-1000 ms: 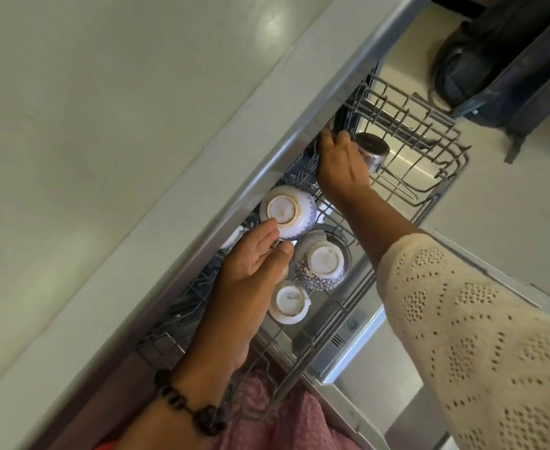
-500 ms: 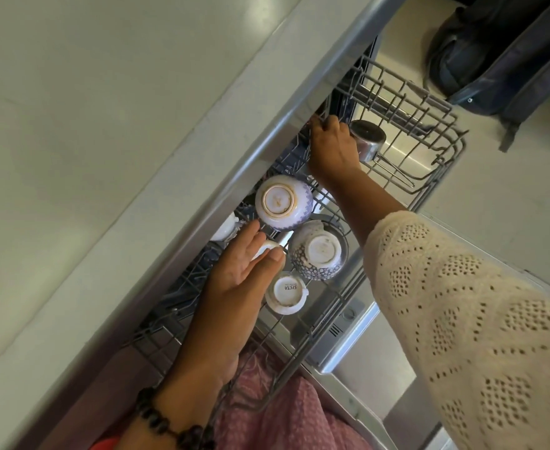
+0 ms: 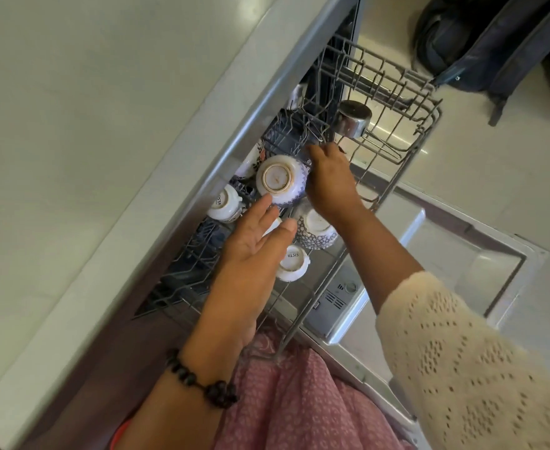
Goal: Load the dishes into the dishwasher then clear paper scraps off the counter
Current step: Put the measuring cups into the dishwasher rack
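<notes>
Below the pale bench [image 3: 72,141], cups are sitting upside down in the rack [image 3: 406,131], likely for draining; left hand [image 3: 250,251] hovering flat and unclenched, right hand [image 3: 328,180] reaching in, grip unclear.

Pale glossy floor [image 3: 501,164], dark bag [image 3: 494,37], perhaps a backpack

I see open rack [image 3: 406,92] wires right of the steel cup [image 3: 354,119]; upturned bowls [image 3: 281,180] crowd the middle, and the counter edge [image 3: 182,177] overhangs the rack's left side, blocking entry there.
</notes>
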